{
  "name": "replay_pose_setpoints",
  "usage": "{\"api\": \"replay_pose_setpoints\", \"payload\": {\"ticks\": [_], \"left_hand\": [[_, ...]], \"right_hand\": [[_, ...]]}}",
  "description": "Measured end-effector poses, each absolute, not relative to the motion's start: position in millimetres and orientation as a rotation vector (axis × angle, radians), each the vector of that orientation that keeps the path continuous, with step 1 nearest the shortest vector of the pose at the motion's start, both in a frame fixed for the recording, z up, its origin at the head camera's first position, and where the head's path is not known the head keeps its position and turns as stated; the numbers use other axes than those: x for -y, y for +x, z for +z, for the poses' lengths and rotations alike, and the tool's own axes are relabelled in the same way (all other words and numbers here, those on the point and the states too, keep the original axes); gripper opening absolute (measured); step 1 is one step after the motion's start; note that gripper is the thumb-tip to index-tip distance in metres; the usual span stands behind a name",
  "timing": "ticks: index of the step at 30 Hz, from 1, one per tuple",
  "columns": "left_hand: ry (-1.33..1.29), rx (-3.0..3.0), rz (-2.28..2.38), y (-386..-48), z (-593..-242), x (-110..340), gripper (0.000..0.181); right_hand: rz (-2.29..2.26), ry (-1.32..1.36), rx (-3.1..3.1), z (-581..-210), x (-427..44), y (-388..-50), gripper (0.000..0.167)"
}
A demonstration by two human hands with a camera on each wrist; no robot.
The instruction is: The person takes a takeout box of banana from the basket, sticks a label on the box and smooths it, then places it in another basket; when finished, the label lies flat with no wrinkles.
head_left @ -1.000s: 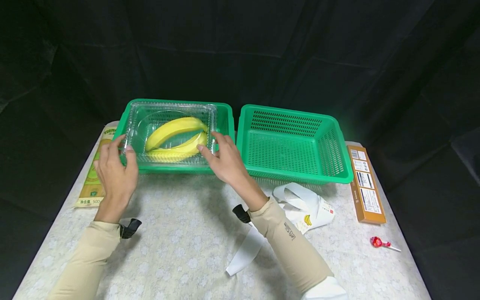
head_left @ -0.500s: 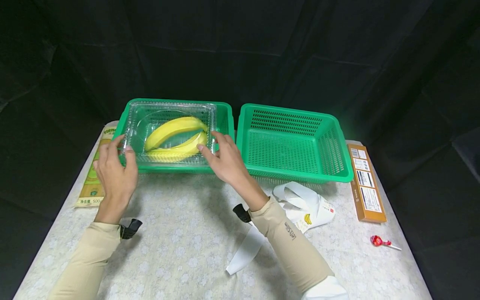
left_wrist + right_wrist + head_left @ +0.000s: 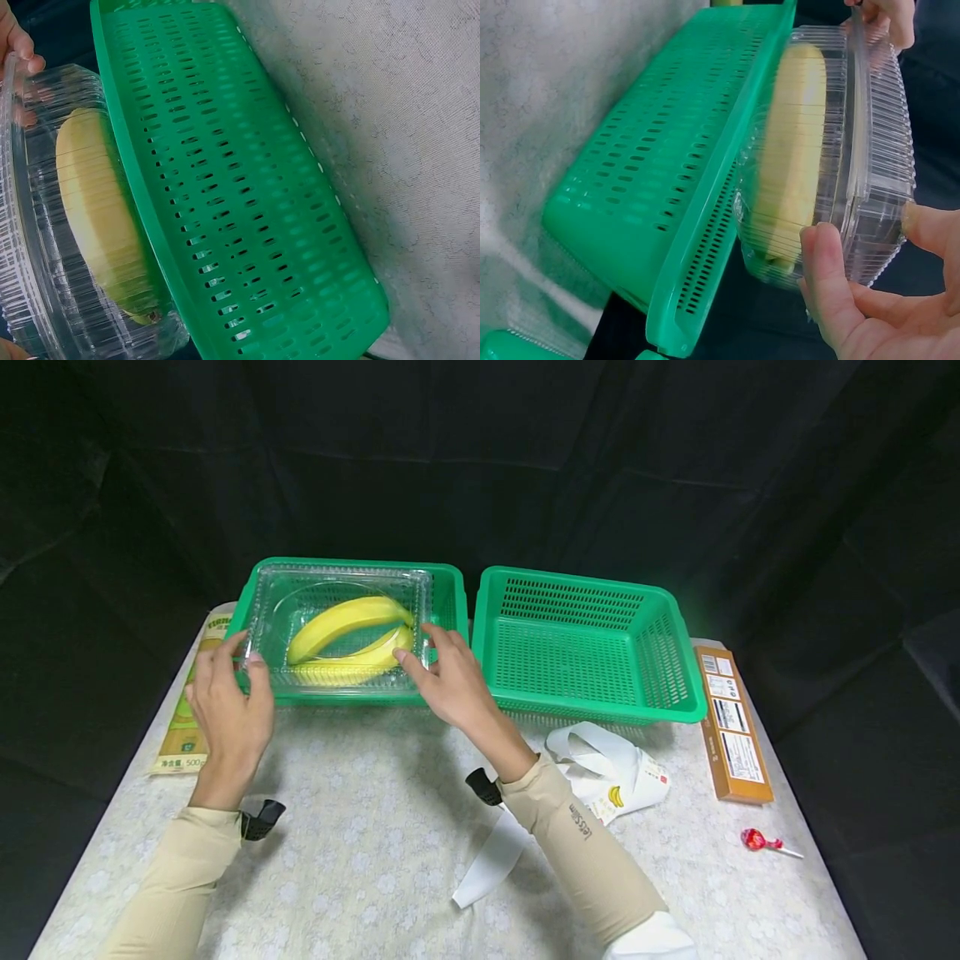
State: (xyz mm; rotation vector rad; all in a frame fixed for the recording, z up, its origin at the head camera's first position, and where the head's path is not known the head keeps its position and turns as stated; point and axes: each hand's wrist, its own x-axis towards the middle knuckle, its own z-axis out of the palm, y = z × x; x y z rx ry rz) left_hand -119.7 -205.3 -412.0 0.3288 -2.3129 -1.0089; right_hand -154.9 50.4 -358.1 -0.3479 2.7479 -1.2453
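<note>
A clear plastic clamshell container with two yellow bananas inside is held at the top of the left green basket. My left hand grips its left end between thumb and fingers. At the opposite end, my right hand pinches the container near its front right corner. In the right wrist view, the thumb and fingers of the right hand press on the container's side and lid. The lid looks closed down over the fruit. From the left wrist view, only fingertips show at the frame's edges.
A second green basket stands to the right. A white strap-like wrapper with a banana print lies before it. Farther right are an orange box and a red lollipop. A green-yellow package lies at left.
The clear container with the bananas has shifted very slightly left. Both hands keep their hold on its ends, and the other things lie as before.
</note>
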Motion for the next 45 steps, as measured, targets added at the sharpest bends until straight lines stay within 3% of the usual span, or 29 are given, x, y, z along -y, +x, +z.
{"api": "replay_pose_setpoints", "payload": {"ticks": [45], "left_hand": [[0.302,2.294,-1.050,-102.2,-404.7,198.6,0.048]], "right_hand": [[-1.275,-0.387,-2.731,-351.6,-63.1,-133.1,0.066]]}}
